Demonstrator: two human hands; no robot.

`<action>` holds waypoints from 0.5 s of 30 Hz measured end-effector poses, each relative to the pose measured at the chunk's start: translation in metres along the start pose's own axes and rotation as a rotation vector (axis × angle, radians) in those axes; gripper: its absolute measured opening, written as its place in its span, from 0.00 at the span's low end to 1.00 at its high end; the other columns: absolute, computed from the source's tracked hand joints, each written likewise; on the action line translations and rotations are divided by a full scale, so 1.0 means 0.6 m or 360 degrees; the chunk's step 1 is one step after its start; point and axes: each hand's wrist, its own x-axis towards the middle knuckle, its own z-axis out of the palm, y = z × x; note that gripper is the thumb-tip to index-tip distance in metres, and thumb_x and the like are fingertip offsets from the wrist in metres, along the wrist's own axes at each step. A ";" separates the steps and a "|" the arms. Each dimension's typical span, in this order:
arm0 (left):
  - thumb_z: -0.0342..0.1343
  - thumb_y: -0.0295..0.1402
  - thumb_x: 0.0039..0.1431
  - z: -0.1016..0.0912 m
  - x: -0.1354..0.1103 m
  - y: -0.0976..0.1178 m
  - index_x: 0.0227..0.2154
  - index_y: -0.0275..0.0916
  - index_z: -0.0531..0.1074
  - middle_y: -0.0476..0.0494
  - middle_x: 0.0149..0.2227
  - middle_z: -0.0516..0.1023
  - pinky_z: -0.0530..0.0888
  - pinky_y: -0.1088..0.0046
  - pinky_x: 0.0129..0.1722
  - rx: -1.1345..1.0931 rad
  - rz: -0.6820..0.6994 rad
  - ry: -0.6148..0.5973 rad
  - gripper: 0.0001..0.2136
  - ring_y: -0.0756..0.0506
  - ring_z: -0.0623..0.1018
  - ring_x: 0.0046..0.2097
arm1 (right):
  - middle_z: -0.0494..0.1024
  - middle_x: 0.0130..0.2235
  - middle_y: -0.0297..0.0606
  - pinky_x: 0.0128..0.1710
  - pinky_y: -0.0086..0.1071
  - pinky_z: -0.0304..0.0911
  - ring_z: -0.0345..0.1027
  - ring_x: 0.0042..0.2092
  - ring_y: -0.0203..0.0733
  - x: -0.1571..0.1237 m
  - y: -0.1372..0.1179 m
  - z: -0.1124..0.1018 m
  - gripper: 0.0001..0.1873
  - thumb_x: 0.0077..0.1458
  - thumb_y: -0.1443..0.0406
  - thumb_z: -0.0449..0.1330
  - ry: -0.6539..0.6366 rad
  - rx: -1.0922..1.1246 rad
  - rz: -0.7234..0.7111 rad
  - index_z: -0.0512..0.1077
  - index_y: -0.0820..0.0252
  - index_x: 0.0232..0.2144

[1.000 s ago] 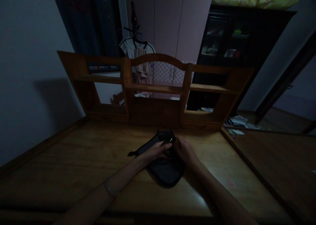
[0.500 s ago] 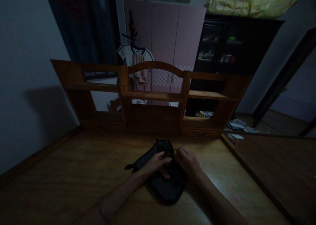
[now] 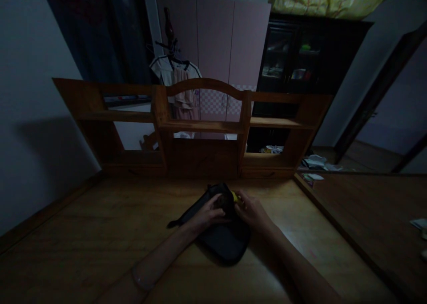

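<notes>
A black zip-style case [image 3: 223, 246] lies spread on the wooden desk, its strap end [image 3: 174, 224] pointing left. My left hand [image 3: 211, 213] reaches over the middle of the case, thumb and fingers curved round something dark [image 3: 226, 204] that I cannot make out in the dim light. Close by on the right, my right hand [image 3: 249, 208] has its fingers closed on a small yellow object [image 3: 235, 197] at the case's upper right edge. Part of that object is hidden by the fingers, and its kind is unclear.
A wooden shelf unit [image 3: 203, 126] stands along the desk's back edge. At left the desk [image 3: 110, 224] meets a wall [image 3: 30, 162]. A raised edge strip [image 3: 333, 224] runs along the right, with another brown surface [image 3: 376, 206] beyond.
The view has shifted slightly. More of the yellow object shows at my right fingers. My left fingers have moved from lying across the case to curving round the dark thing.
</notes>
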 end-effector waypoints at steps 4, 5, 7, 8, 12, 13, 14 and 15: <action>0.61 0.17 0.41 0.006 -0.006 0.007 0.52 0.44 0.65 0.41 0.54 0.68 0.72 0.47 0.50 0.0055 -0.0013 0.0043 0.32 0.38 0.70 0.54 | 0.75 0.46 0.40 0.36 0.29 0.62 0.70 0.38 0.40 0.000 -0.009 -0.007 0.28 0.54 0.70 0.55 -0.0022 0.0013 -0.0077 0.60 0.54 0.58; 0.61 0.17 0.41 0.009 -0.008 0.010 0.51 0.43 0.66 0.40 0.54 0.67 0.72 0.47 0.51 0.0066 -0.0010 0.0030 0.32 0.37 0.69 0.55 | 0.75 0.46 0.40 0.37 0.29 0.62 0.70 0.38 0.40 -0.001 -0.010 -0.008 0.28 0.54 0.70 0.55 -0.0022 0.0013 -0.0081 0.60 0.54 0.58; 0.61 0.17 0.40 0.013 -0.012 0.015 0.51 0.43 0.66 0.40 0.56 0.66 0.72 0.49 0.52 0.0073 -0.0003 -0.0017 0.32 0.37 0.68 0.56 | 0.75 0.46 0.39 0.37 0.29 0.62 0.70 0.39 0.41 -0.001 -0.010 -0.008 0.28 0.54 0.70 0.55 -0.0020 0.0004 -0.0066 0.60 0.54 0.58; 0.62 0.17 0.41 0.014 -0.013 0.017 0.52 0.43 0.66 0.40 0.57 0.66 0.71 0.50 0.53 0.0076 0.0001 -0.0043 0.32 0.37 0.68 0.56 | 0.75 0.46 0.39 0.38 0.30 0.62 0.70 0.39 0.41 -0.001 -0.009 -0.007 0.28 0.54 0.70 0.55 -0.0015 -0.0009 -0.0051 0.61 0.54 0.58; 0.66 0.23 0.45 0.022 -0.017 0.019 0.54 0.43 0.66 0.39 0.57 0.67 0.71 0.54 0.53 0.0126 0.0017 -0.0073 0.31 0.37 0.69 0.56 | 0.77 0.43 0.38 0.39 0.30 0.63 0.72 0.40 0.42 -0.002 0.002 0.000 0.27 0.56 0.71 0.54 -0.0014 -0.0077 0.0004 0.60 0.53 0.58; 0.67 0.24 0.46 0.025 -0.018 0.019 0.54 0.43 0.67 0.39 0.57 0.67 0.71 0.55 0.53 0.0143 0.0035 -0.0063 0.30 0.37 0.69 0.56 | 0.77 0.42 0.38 0.39 0.30 0.63 0.72 0.40 0.42 -0.002 0.006 0.002 0.27 0.57 0.71 0.53 -0.0015 -0.0083 0.0010 0.60 0.54 0.58; 0.67 0.26 0.46 0.029 -0.019 0.019 0.54 0.43 0.67 0.39 0.57 0.68 0.71 0.56 0.53 0.0161 0.0061 -0.0049 0.30 0.37 0.69 0.56 | 0.77 0.42 0.38 0.38 0.30 0.63 0.72 0.40 0.42 -0.002 0.009 0.004 0.26 0.58 0.70 0.52 -0.0017 -0.0078 0.0012 0.59 0.54 0.58; 0.67 0.27 0.46 0.033 -0.019 0.019 0.53 0.42 0.68 0.39 0.56 0.68 0.71 0.56 0.53 0.0178 0.0087 -0.0035 0.29 0.37 0.69 0.56 | 0.77 0.43 0.39 0.38 0.30 0.63 0.72 0.40 0.42 -0.002 0.012 0.007 0.26 0.58 0.70 0.51 -0.0014 -0.0066 0.0009 0.58 0.54 0.59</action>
